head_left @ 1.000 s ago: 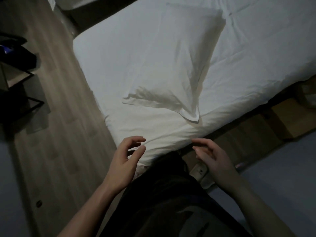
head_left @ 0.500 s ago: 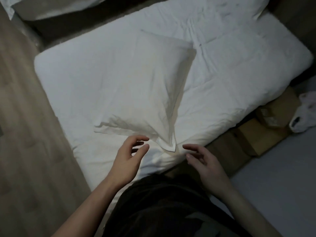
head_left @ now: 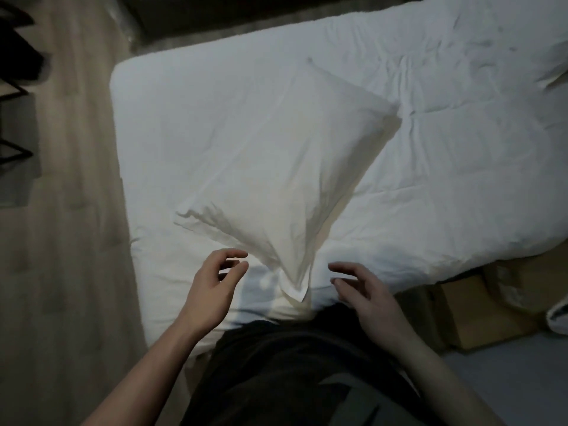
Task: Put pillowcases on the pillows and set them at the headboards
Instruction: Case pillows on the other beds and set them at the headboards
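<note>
Bed [head_left: 430, 186] made, white. Pillow [head_left: 276, 167] cased, lying diagonally mid-bed near us. Left hand [head_left: 212, 290], right hand [head_left: 365, 296] flank its slack near corner, grip released, holding nothing. We judge casing done; headboard placement left.

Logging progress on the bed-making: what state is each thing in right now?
Pillow: cased, lying skewed on the bed, loose case end toward the person.
Bed: covered in wrinkled white bedding.
Left hand: open, empty, beside the case end.
Right hand: open, empty.
</note>
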